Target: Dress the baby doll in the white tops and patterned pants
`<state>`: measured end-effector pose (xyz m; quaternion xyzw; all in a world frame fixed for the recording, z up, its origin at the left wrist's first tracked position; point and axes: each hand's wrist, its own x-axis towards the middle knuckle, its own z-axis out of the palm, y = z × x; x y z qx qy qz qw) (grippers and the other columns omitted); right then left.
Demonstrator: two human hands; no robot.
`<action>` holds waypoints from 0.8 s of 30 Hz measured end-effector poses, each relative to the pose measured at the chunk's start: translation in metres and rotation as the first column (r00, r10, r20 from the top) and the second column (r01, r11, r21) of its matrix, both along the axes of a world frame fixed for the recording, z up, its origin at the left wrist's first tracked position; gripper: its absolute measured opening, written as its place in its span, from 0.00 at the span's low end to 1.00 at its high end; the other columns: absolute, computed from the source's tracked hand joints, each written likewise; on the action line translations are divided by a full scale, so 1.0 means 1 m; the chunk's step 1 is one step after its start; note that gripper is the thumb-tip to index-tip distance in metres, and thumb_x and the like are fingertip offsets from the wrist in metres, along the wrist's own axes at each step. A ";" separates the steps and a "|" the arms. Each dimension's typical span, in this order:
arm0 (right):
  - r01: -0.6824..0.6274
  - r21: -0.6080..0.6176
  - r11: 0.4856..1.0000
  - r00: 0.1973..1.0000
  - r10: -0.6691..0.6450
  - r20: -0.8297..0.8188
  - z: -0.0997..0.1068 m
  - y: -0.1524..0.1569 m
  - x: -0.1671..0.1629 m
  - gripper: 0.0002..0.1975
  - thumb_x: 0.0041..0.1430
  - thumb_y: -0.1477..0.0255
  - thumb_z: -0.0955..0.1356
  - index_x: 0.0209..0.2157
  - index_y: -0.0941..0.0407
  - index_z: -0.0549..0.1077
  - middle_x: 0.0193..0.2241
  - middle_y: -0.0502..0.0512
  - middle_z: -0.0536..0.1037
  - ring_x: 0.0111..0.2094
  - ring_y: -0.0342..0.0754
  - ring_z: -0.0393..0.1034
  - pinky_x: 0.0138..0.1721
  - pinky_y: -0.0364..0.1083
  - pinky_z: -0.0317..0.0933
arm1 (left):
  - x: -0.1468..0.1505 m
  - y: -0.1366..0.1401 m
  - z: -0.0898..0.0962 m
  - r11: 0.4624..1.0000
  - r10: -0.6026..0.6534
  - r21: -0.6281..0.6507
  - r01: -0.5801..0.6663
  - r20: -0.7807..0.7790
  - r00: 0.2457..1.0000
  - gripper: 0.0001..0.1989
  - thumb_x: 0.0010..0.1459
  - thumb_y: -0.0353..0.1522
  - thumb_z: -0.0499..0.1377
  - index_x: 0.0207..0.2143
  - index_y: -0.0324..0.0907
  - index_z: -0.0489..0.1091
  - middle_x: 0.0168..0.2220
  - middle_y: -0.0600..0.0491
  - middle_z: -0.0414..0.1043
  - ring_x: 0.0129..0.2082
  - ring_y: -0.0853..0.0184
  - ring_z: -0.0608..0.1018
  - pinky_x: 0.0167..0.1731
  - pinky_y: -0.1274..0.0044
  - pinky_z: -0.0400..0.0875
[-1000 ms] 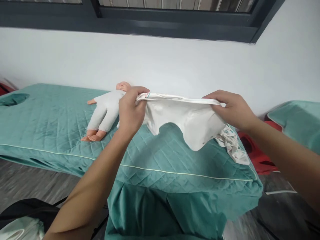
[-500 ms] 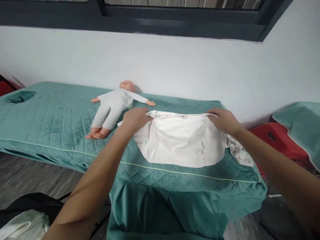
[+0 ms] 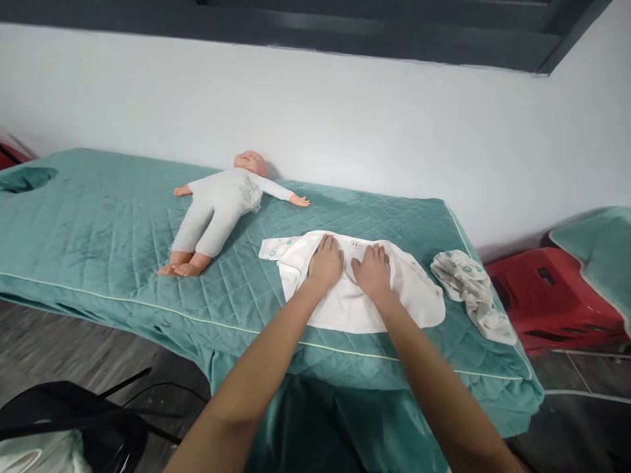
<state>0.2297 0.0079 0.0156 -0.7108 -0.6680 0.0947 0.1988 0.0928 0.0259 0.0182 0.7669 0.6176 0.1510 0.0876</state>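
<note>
A white baby garment lies spread on the green quilted bed cover, its patterned sleeve stretching out to the left. My left hand rests flat on the cloth near its upper edge. Close beside it, my right hand presses on the same garment, fingers extended. Neither hand grips it. To the left, a baby doll in a whitish suit lies on its back with arms spread. A crumpled patterned cloth sits at the bed's right end.
A red plastic stool or box stands beyond the bed's right end, with a green cushion above it. At lower left is a black chair with a pale cloth on it. A white wall runs behind the bed.
My hands have let go of the garment's upper corners and come inward onto its middle. The garment now lies flat on the bed instead of being held up.
</note>
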 end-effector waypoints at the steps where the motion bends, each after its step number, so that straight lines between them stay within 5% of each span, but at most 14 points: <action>1: 0.027 -0.001 1.000 1.000 -0.027 0.006 0.001 0.004 0.001 0.30 0.65 0.65 0.62 0.62 0.69 0.60 0.66 0.83 0.57 0.69 0.71 0.48 0.66 0.63 0.48 | 0.001 0.003 0.000 1.000 0.022 0.000 -0.022 -0.001 1.000 0.28 0.70 0.33 0.42 0.66 0.23 0.57 0.70 0.35 0.53 0.73 0.57 0.54 0.71 0.68 0.52; 8: 0.040 0.141 0.989 0.999 -0.042 0.015 0.004 0.000 -0.002 0.34 0.60 0.71 0.62 0.66 0.64 0.54 0.72 0.73 0.42 0.73 0.64 0.36 0.68 0.62 0.46 | 0.008 -0.010 0.003 0.984 0.115 0.131 -0.118 0.026 0.993 0.33 0.68 0.37 0.47 0.72 0.36 0.46 0.74 0.40 0.42 0.73 0.48 0.50 0.68 0.60 0.59; 13: 0.085 0.259 0.962 0.976 -0.027 -0.218 0.007 0.005 -0.005 0.33 0.57 0.71 0.63 0.63 0.67 0.54 0.72 0.77 0.33 0.74 0.61 0.27 0.70 0.61 0.40 | 0.007 -0.013 0.009 0.969 0.092 0.227 -0.098 0.036 0.995 0.32 0.69 0.38 0.45 0.72 0.40 0.45 0.74 0.41 0.43 0.71 0.48 0.56 0.67 0.61 0.60; 18: 0.184 0.352 0.918 0.963 -0.096 -0.252 0.012 0.018 -0.016 0.26 0.57 0.72 0.62 0.58 0.63 0.59 0.71 0.75 0.35 0.73 0.59 0.31 0.69 0.62 0.41 | 0.004 0.003 0.014 0.968 0.088 0.230 -0.103 0.075 0.993 0.33 0.70 0.38 0.44 0.72 0.37 0.43 0.74 0.39 0.41 0.72 0.50 0.52 0.68 0.59 0.55; 24: 0.138 0.358 0.924 0.984 -0.085 -0.159 0.015 0.033 -0.015 0.21 0.60 0.72 0.62 0.54 0.64 0.64 0.72 0.74 0.35 0.73 0.61 0.33 0.69 0.60 0.43 | 0.004 0.032 0.012 0.971 0.107 0.201 -0.126 0.106 0.989 0.34 0.70 0.38 0.44 0.73 0.35 0.41 0.74 0.37 0.39 0.73 0.50 0.51 0.68 0.59 0.55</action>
